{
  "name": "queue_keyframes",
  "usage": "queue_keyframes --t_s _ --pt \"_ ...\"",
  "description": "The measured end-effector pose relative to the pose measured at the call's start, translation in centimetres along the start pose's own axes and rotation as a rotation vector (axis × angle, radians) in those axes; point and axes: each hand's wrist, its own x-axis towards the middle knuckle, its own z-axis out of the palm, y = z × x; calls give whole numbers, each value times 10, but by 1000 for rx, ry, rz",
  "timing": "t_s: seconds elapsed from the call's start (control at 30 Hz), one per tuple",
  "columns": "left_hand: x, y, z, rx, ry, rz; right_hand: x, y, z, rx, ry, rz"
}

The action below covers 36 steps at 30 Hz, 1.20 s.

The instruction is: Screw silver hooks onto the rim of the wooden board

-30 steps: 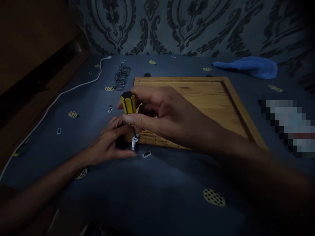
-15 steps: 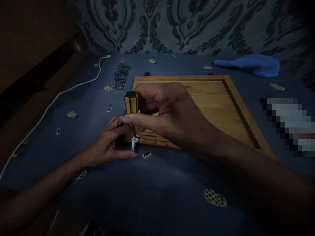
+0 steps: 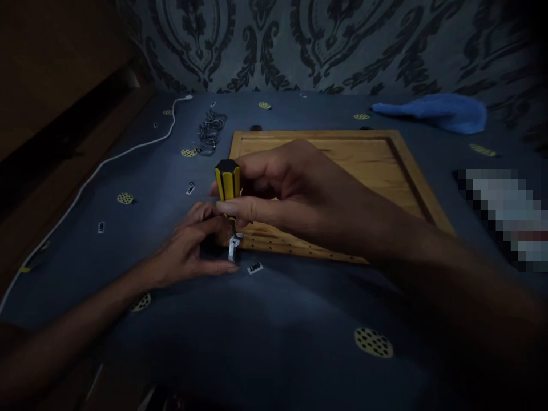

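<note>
My right hand (image 3: 295,191) is closed around a screwdriver (image 3: 228,180) with a yellow and black handle. The tool stands nearly upright, its tip down at a small silver metal piece (image 3: 232,249) by the front left corner of a wooden board (image 3: 391,165). My left hand (image 3: 186,245) steadies that metal piece, with the thumb at its lower end and the forefinger by the screwdriver shaft. The other left fingers curl near the board's corner, partly hidden. A row of small dark holes runs along the board's front edge.
Several metal hooks (image 3: 210,131) lie in a pile behind the board's left corner. A white cable (image 3: 124,153) runs along the left side. At the back right lies a blue cloth (image 3: 445,113); a pixelated dark-edged object (image 3: 505,211) is at the right. Patterned bluish cloth (image 3: 274,319) covers the surface.
My right hand has turned slightly around the screwdriver handle, and its wrist and forearm have shifted up a little. The left hand and the metal piece stay almost in place.
</note>
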Motion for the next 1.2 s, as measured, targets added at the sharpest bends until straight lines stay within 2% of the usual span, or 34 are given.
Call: queue_keyframes --t_s 0.17,0.43,0.6,0.93,1.1,1.2 --pt "-1 -2 0 5 6 9 0 1 7 -62 57 38" --pt "-2 -6 2 -8 9 2 -3 7 21 -288 250 -88" --pt "-2 -6 3 -22 23 10 -1 5 24 -337 233 -60" --pt "-2 -6 3 11 27 26 -1 6 30 -334 302 -88" --pt "-3 -9 3 26 29 46 0 7 24 -266 197 -52" --pt "-3 -11 4 42 32 55 0 3 20 -212 239 -30"
